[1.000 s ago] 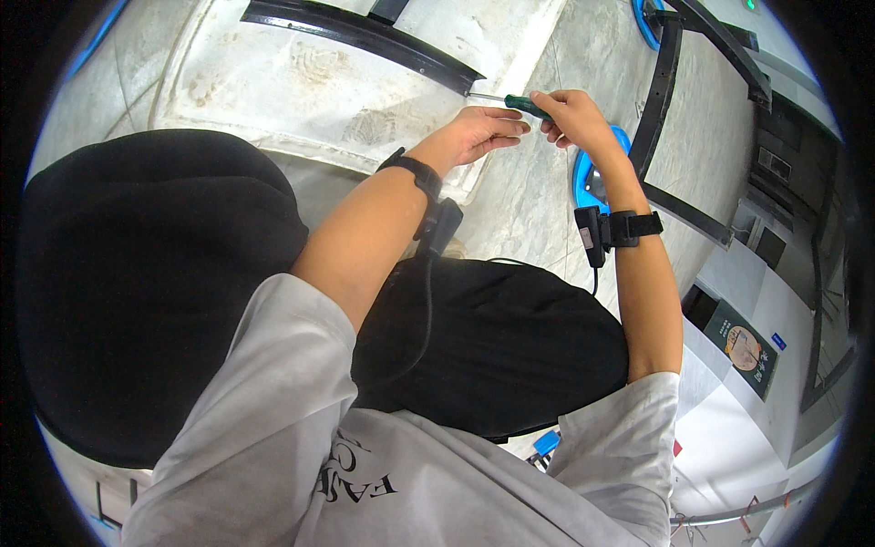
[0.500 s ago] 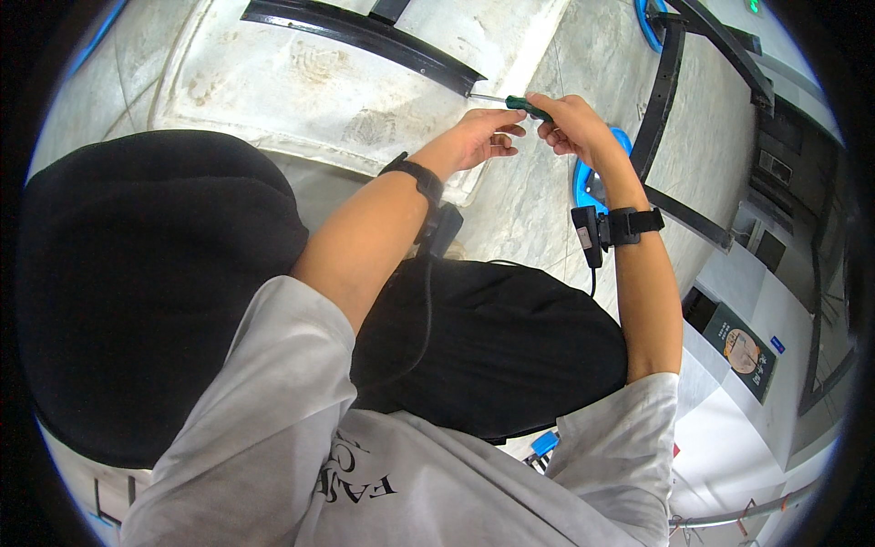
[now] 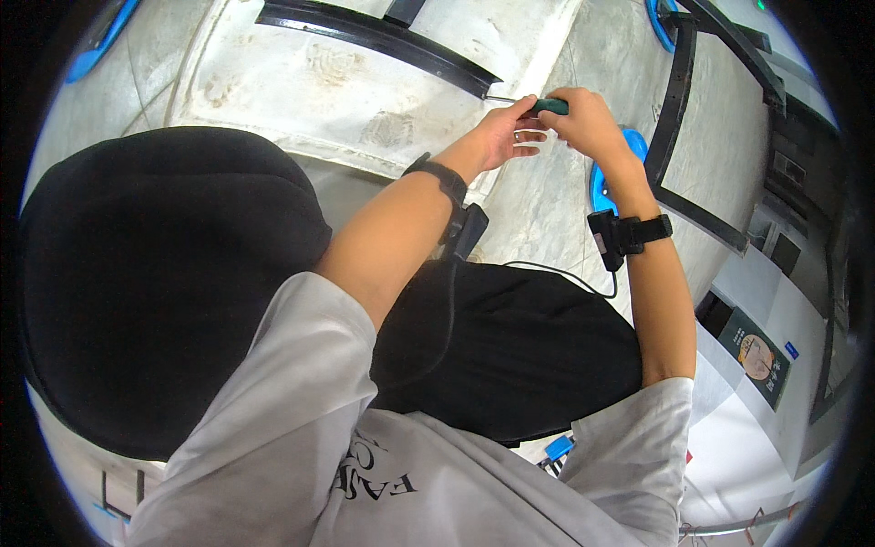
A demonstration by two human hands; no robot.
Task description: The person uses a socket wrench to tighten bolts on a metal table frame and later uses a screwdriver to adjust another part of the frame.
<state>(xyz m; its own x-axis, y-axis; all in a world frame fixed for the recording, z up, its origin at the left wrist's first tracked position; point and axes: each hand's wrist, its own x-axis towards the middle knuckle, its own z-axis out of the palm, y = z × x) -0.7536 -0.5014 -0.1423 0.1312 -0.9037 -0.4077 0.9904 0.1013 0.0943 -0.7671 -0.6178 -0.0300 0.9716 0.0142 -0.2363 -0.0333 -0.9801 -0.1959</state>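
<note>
A screwdriver with a green handle [image 3: 550, 107] lies nearly level, its thin metal shaft pointing left. Its tip meets the right end of a curved black metal bar [image 3: 383, 47]. My right hand [image 3: 583, 120] is closed round the rear of the handle. Close beside it, my left hand [image 3: 507, 135] has its thumb against the front of the handle, with the index finger near it. The other left fingers are loosely curled and apart, one wearing a ring. The bar rests on a scuffed, whitish panel [image 3: 301, 105], and a black crosspiece [image 3: 404, 11] joins it from above.
A black metal frame [image 3: 674, 109] stands on the tiled floor at right, near blue rounded parts [image 3: 605, 187]. Black-covered cushions [image 3: 164, 292] lie close to my body. A cable [image 3: 570, 273] hangs from my right wrist's strapped device [image 3: 629, 235]. A poster [image 3: 758, 356] is at far right.
My left thumb has come up onto the front of the screwdriver handle. My right hand has turned over the handle. The whole view has shifted slightly, with the bar now farther right.
</note>
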